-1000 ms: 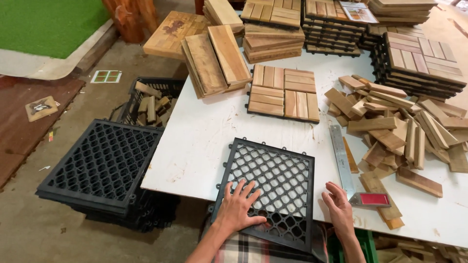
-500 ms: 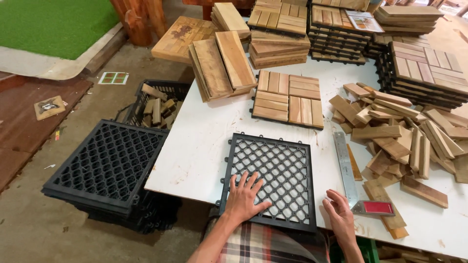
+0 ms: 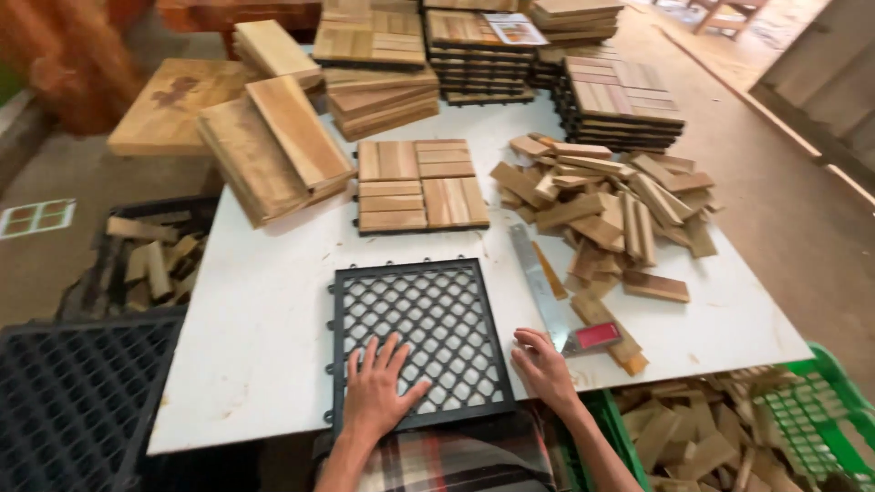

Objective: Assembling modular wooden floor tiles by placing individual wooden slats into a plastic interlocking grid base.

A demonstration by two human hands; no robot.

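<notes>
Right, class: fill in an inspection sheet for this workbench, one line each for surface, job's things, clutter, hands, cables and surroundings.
Surface: white table, bare at front left.
Job's things: black plastic grid flat at the front edge; finished wooden tile behind it.
Clutter: loose wood slats heaped at right; metal square beside the grid.
Hands: left hand flat on the grid; right hand on the table by the grid's right edge.
Cables: nothing seen.
Surroundings: tile stacks at back; green crate of offcuts; black grid stack at left.
</notes>
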